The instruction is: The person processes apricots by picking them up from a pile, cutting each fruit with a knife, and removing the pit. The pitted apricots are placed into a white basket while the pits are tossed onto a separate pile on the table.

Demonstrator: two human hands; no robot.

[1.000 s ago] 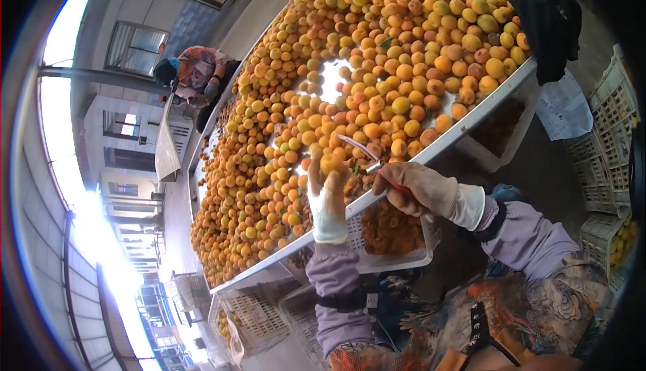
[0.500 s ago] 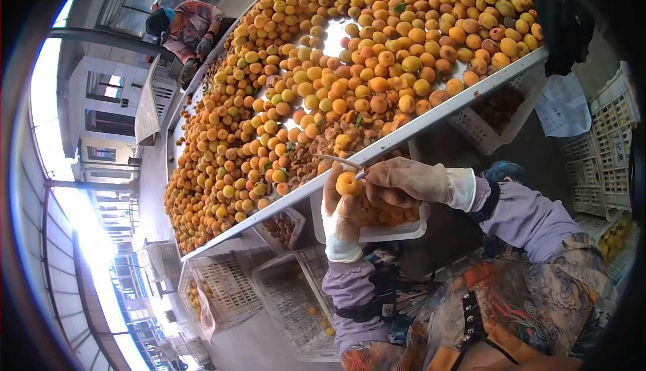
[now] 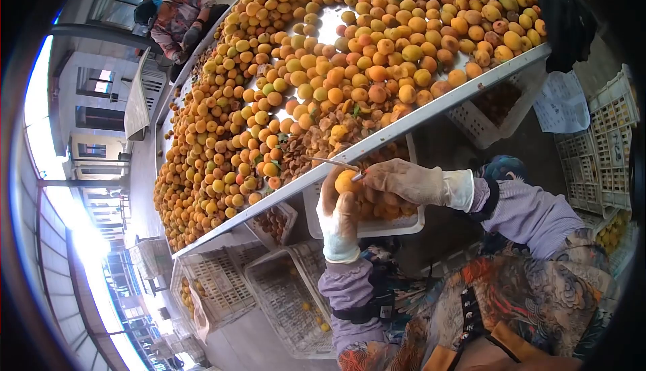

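Observation:
My left hand point(image 3: 340, 219), in a stained white glove, is closed around an orange-yellow apricot point(image 3: 346, 182). In the gloved fingers of my right hand point(image 3: 404, 181) is a small curved knife point(image 3: 330, 162), its thin metal blade lying just above the apricot and pointing left. The two hands are close together at the table's near edge. Below them a white crate point(image 3: 397, 227) holds orange apricot pieces, partly hidden by my hands. Beyond the metal rim point(image 3: 431, 114), many whole apricots point(image 3: 289, 78) cover the table, with a brownish heap of apricot scraps point(image 3: 313, 143) near the edge.
Plastic crates point(image 3: 282, 304) stand on the floor at the lower left, some with a few apricots. More stacked crates point(image 3: 605, 149) are at the right, beside a paper sheet point(image 3: 562, 105). Black cloth point(image 3: 562, 21) hangs over the table's corner. Another person point(image 3: 178, 24) sits across the table.
The view has shifted slightly. My hands keep nearly the same pose around the apricot and knife. The person across the table has raised their head and moved their arms.

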